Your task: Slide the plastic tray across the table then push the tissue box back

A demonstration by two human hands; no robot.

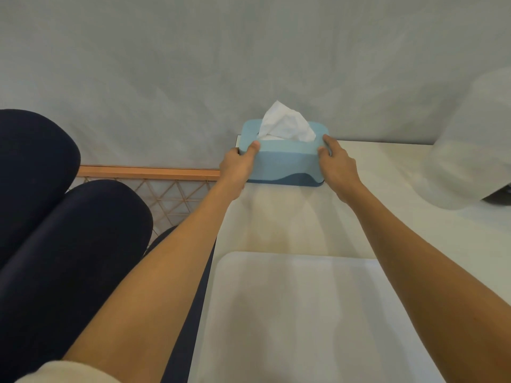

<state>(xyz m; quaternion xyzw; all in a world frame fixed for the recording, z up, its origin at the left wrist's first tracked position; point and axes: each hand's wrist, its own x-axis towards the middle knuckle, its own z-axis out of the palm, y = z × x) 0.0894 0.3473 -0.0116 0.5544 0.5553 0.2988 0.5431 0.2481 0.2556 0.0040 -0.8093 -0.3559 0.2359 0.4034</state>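
Nearest to us lies the translucent plastic tray point(298, 313), flat on the white tabletop point(279, 217) between our two forearms and well short of the grip. From its place close to us we judge the tray step to be finished and the tissue-box step to be in hand.

Beyond the tray, both hands form one grip, clamped on the blue tissue box point(284, 161). The left hand point(237, 168) wraps the box's left end, thumb laid over the top edge; the right hand point(336, 161) holds the right end, fingers on the top corner. A white tissue point(284, 124) stands up from the slot midway between the two hands. The box sits at the far left corner of the tabletop, its back close to the grey cloth backdrop point(249, 51) just past the grip.

To do the step well, we advise equal pressure from both hands so the box travels straight and does not turn, with the base kept flat on the tabletop. Little room appears to remain behind the box, so the push should be short and gentle. The left end sits near the tabletop's left edge; we should not drift toward it. A pale draped object point(470, 145) lies well to the right of the grip, clear of the path.
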